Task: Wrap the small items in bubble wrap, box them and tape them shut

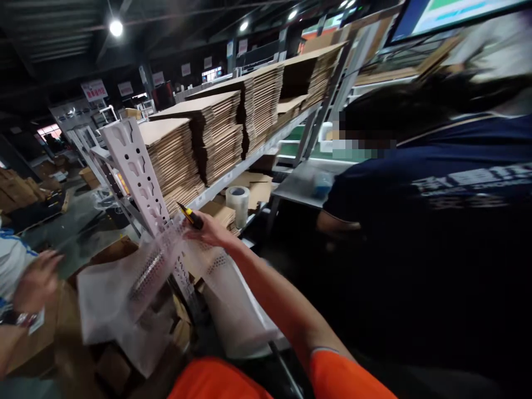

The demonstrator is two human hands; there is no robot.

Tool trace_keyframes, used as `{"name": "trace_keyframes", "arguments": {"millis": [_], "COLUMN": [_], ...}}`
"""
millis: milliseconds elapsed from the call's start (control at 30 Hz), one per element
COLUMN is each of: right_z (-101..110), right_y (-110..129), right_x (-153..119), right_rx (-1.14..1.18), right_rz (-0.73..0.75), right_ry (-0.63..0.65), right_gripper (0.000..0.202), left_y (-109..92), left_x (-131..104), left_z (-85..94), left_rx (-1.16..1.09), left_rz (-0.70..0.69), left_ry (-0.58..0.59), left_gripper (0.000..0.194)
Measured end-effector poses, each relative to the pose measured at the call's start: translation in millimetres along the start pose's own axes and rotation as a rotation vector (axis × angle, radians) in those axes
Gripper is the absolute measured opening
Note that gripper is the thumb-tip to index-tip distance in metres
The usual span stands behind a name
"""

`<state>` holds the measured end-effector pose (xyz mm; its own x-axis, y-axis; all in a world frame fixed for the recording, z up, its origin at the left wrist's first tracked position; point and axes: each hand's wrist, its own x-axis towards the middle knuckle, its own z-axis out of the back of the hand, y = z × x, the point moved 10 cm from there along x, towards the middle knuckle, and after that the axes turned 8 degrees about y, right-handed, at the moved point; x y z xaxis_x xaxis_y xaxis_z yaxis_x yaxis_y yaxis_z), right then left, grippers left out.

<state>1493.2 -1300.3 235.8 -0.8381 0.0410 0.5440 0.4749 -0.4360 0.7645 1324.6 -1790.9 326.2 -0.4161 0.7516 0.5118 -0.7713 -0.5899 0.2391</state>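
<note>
Beside the white shelf upright [139, 174], the right hand [211, 231] grips a yellow-and-black utility knife [190, 215], tip pointing up-left, above clear perforated plastic bags [141, 282]; the blurred left hand [37, 280] seems open, well apart from them

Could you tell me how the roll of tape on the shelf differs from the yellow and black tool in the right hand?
The tape roll is pale, round and hollow; the tool is slim, straight, yellow and black. The roll rests untouched on the lower shelf among cardboard pieces; the tool is gripped in the right hand, pointing up toward the white rack post. Both are small hand items.
</note>
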Motion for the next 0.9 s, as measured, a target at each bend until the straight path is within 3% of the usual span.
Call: {"name": "trace_keyframes", "arguments": {"millis": [100, 133, 167, 233, 333, 400, 467, 567, 733, 800, 900], "right_z": [-6, -9, -11, -15, -16, -15, -12, -5, 9, 8, 3], "right_y": [25, 30, 33, 36, 38, 39, 37, 30, 18, 17, 19], "right_x": [27, 32, 35, 36, 35, 36, 37, 43, 57, 62, 68], "right_rx": [0.008, 0.005, 0.001, -0.011, -0.014, -0.031, -0.072, -0.136, -0.201, -0.217, -0.238], "right_rz": [0.066, 0.074, 0.076, 0.069, 0.073, 0.089, 0.103, 0.118, 0.148, 0.171, 0.195], "right_ry": [0.022, 0.018, 0.013, 0.01, 0.013, 0.021, 0.012, -0.047, -0.348, -0.457, -0.54], "right_gripper": [0.064, 0.062, 0.06, 0.059, 0.056, 0.053, 0.052, 0.053, 0.049, 0.048, 0.047], "left_y": [-145, -183, -207, -217, -212, -215, -215, -203, -171, -176, -204], "left_x": [43, 57, 72, 98, 107, 103, 99, 97, 123, 137, 158], "left_z": [-15.2, -25.8, -40.3, -77.0, -150.9, -183.1, -191.1, -170.6, -72.9, -43.9, -23.1], "left_rx": [-0.241, -0.323, -0.401, -0.59, -0.91, -1.045, -1.049, -0.958, -0.569, -0.348, -0.065], "left_rz": [-0.303, -0.356, -0.31, -0.019, 0.354, 0.436, 0.446, 0.422, 0.125, -0.036, -0.301], "left_ry": [-0.17, -0.168, -0.145, -0.098, 0.12, 0.232, 0.248, 0.181, -0.145, -0.203, -0.208], "left_gripper": [0.036, 0.034, 0.03, 0.032, 0.048, 0.047, 0.035, 0.013, 0.028, 0.037, 0.043]}}
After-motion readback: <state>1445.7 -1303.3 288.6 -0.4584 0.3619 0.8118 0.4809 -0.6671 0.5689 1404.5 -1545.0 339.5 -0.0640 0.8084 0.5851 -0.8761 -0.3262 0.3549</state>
